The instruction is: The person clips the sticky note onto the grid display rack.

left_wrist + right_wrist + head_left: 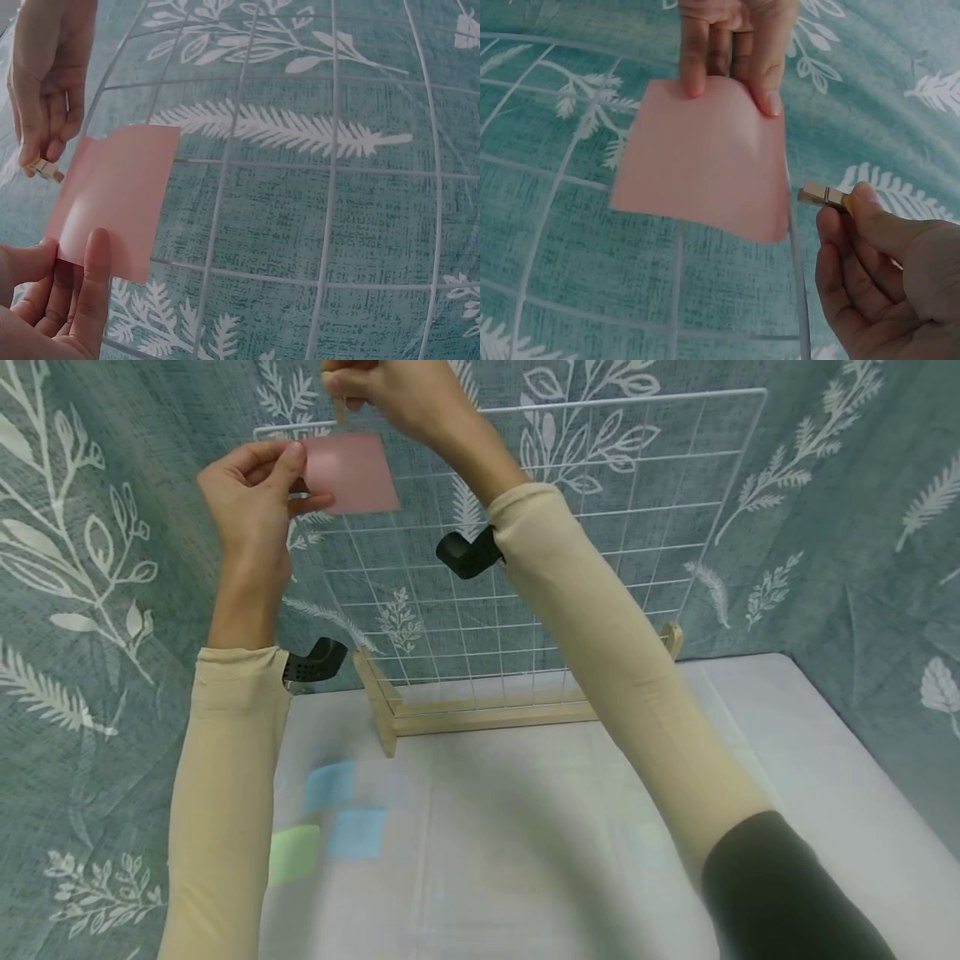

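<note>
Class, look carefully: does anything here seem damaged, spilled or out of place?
Nothing stands out as damaged or spilled. The one mild oddity is the pink paper, which bows slightly, probably because the left hand pinches one edge. The white wire grid stands in its wooden base.

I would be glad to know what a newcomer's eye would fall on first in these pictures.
Most likely the pink paper, held in the left grip near the upper left corner of the white wire grid. Close beside it, the right grip pinches a small wooden clothespin. Next might come the two blue sheets and the green sheet on the table at the head view's lower left.
</note>
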Demonstrator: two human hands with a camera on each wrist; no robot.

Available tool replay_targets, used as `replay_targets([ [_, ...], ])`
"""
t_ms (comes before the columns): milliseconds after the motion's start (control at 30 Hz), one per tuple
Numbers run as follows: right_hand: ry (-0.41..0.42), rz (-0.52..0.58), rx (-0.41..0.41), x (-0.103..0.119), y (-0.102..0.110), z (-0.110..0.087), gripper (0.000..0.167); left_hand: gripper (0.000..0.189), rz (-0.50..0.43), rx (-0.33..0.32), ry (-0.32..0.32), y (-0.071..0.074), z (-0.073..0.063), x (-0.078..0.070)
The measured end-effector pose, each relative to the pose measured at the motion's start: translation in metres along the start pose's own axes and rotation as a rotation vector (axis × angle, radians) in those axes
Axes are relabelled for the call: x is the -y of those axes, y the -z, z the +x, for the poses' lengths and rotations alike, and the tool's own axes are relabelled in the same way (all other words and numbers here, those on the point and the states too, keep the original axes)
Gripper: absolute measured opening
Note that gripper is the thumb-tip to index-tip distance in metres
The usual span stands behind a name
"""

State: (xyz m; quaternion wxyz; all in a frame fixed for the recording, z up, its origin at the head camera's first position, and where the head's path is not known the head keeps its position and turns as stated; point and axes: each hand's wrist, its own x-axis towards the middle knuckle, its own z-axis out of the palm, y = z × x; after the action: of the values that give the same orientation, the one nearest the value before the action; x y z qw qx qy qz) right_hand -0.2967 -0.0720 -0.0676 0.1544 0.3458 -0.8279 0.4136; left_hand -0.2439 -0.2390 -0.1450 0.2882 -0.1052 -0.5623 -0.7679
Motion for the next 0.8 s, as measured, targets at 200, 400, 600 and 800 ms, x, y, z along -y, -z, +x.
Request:
replay_targets([
  [200, -0.013, -0.087, 0.008, -0.006, -0.005, 0.012, 0.021, 0.018, -0.008, -0.002, -0.008, 0.0, 0.0, 0.0],
  [400, -0.019, -0.018, 0.052, -0.08, -0.034, 0.098, 0.019, 0.017, -0.008, -0.006, -0.028, -0.002, 0.0, -0.003],
  [600, -0.009, 0.003, 0.052, -0.064, -0.027, 0.079, 0.019, 0.018, -0.015, -0.009, -0.013, -0.006, 0.0, -0.005],
  [800, -0.005, -0.036, 0.043, -0.002, -0.003, 0.009, 0.019, 0.018, -0.015, -0.021, -0.014, -0.007, -0.001, -0.003],
])
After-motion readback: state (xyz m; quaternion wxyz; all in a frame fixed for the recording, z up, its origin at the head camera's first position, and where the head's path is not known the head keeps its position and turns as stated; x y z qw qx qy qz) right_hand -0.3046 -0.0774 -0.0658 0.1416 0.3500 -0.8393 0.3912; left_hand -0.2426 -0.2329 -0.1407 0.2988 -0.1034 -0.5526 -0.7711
